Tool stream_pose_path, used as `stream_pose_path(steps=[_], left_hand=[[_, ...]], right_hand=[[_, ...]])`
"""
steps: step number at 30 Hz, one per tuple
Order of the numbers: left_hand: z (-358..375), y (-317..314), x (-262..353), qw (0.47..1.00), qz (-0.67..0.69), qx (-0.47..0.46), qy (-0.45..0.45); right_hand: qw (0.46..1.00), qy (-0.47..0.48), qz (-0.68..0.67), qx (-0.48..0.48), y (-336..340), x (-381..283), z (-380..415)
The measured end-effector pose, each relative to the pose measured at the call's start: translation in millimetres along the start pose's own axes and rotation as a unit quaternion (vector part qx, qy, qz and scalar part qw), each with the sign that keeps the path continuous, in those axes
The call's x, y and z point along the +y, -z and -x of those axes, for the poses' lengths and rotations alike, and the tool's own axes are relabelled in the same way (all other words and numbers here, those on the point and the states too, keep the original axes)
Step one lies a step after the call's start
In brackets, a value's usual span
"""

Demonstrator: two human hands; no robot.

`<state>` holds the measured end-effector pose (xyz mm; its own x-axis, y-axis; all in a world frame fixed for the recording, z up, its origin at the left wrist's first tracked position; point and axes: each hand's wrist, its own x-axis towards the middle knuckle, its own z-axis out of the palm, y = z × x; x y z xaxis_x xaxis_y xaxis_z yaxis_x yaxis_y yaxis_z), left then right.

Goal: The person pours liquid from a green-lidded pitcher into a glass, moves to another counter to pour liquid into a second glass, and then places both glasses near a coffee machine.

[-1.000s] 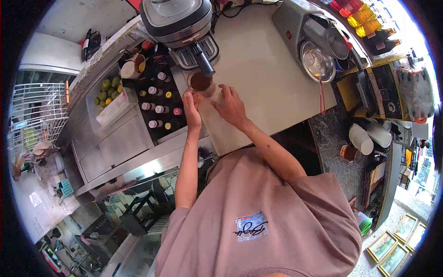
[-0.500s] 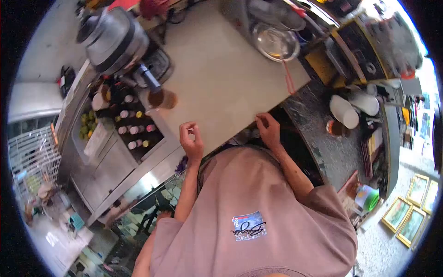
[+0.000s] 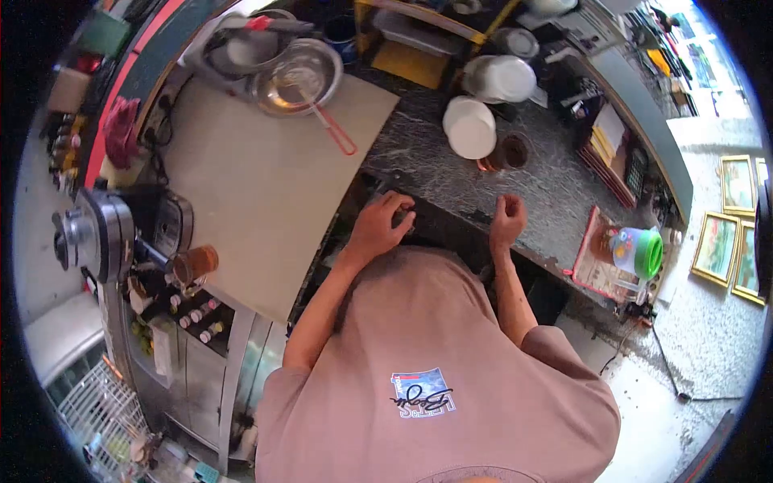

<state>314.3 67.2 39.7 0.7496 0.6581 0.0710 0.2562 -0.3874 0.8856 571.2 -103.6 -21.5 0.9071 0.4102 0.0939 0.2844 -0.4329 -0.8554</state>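
My left hand [image 3: 381,223] hovers over the dark gap at the counter's front, fingers bent and thumb apart, holding nothing visible. At the edge of the dark marbled counter [image 3: 419,149] is my right hand [image 3: 507,220], its fingers drawn together with no object showing in them. Just beyond the right hand stands a glass of brown liquid [image 3: 509,153], beside a white container [image 3: 469,129]. Farther left, a metal bowl [image 3: 299,74] has a red-handled utensil [image 3: 334,131] leaning out of it, over the pale board [image 3: 241,177].
A coffee machine [image 3: 101,233] stands at the left, with another glass of brown liquid [image 3: 196,264] near it. Small bottles [image 3: 197,314] fill an opening below. To the right are a green-lidded container [image 3: 636,251] on a tray [image 3: 592,249] and a stack of books [image 3: 608,161].
The view has turned to the right, so the pale board and coffee machine sit farther left. Both hands have moved from the board toward the marbled counter. My right hand's fingers have drawn closer together.
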Motion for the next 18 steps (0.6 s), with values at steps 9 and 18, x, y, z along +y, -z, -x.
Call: stream_pose_path(steps=[9,18], left_hand=[[-97.0,-106.4,36.9,0.991,0.07,-0.109,-0.022],[-93.0,-122.5,39.4,0.993,0.072,-0.093,-0.02]], right_hand=[[0.961,0.051,-0.112,-0.247,7.3,-23.3,-106.3],[0.96,0.087,-0.058,-0.26,-0.5,-44.8,-99.2]])
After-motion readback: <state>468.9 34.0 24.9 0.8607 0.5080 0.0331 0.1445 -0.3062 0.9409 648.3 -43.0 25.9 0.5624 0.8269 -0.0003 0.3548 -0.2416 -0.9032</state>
